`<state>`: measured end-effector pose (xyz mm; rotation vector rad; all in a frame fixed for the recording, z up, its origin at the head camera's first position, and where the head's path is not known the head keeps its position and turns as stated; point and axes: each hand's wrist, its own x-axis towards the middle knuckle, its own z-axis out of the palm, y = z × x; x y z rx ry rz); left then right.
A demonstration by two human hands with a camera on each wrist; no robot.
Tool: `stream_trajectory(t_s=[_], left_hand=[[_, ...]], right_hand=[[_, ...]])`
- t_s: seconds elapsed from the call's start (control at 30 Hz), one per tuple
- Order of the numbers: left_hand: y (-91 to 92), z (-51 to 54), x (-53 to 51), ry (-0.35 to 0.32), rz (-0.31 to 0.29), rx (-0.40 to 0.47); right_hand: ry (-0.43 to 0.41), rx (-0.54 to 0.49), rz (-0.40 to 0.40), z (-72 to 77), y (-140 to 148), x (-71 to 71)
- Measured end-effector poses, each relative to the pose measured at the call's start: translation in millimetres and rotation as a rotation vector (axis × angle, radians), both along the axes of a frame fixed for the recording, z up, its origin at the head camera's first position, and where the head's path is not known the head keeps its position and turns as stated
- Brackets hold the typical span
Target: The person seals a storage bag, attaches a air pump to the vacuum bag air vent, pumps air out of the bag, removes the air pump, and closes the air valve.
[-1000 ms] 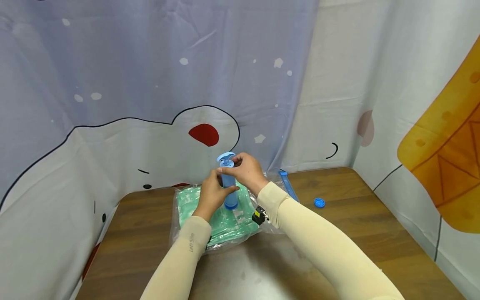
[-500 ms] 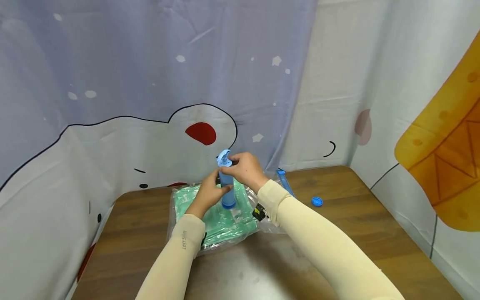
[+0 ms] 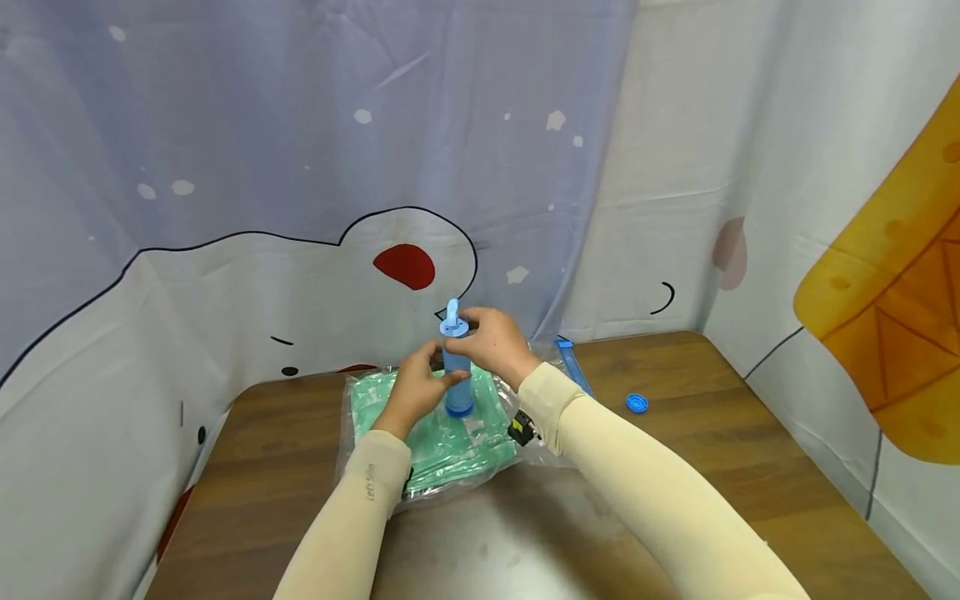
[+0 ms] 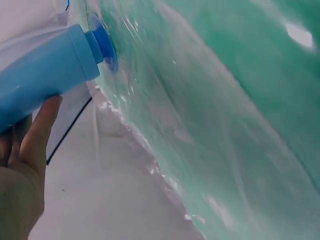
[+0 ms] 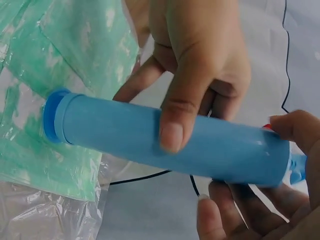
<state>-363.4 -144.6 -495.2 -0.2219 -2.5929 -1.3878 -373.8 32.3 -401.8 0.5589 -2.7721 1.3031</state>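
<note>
A blue tube (image 3: 459, 390) stands upright on a green packet (image 3: 431, 457) wrapped in clear plastic. Its wider darker base (image 5: 54, 116) meets the plastic, and a light blue raised piece (image 3: 452, 313) sticks up from its top. My left hand (image 3: 412, 389) grips the middle of the tube, its thumb across the near side in the right wrist view. Around the upper end, my right hand (image 3: 495, 342) holds the tube between thumb and fingers. The left wrist view shows the lower part of the tube (image 4: 47, 70) above the fingers.
Right of the packet lies a flat blue strip (image 3: 574, 367), partly hidden by the right arm. A small round blue disc (image 3: 637, 403) rests on the wooden table (image 3: 675, 467) farther right. A patterned curtain (image 3: 300, 167) hangs directly behind the table.
The tube has turned about its length, so the raised top piece has gone from broadside to edge-on. Both hands remain on the tube, now held more upright.
</note>
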Motion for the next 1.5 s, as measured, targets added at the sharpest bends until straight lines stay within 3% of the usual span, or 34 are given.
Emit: stream_trajectory(t_s=[0.3,0.73,0.83,1.07,1.13,1.27,1.5], left_hand=[[12.0,-0.9,0.9,0.015,0.104,-0.014],[19.9,-6.0,-0.6,0.024,0.161,-0.031],[18.0,-7.0,-0.6,0.036,0.138,-0.03],[6.4,-9.0,-1.1,0.042,-0.009,-0.04],[4.8,-10.1,-1.3,0.035,-0.016,-0.053],[3.8,-10.8,-1.3,0.027,0.018,-0.076],[6.7,-13.8,1.2,0.037,0.122,-0.077]], right_hand=[[-0.005,-0.028,-0.112,0.7,-4,0.1],[0.024,-0.027,-0.111,1.7,-2,-0.8],[0.032,-0.047,-0.088,1.2,0,-1.4],[0.036,-0.067,-0.025,1.9,3,-9.2],[0.037,-0.061,-0.014,1.3,3,-10.3],[0.024,-0.065,0.0,-2.9,2,-11.9],[-0.086,-0.077,-0.005,-17.4,1,-10.3]])
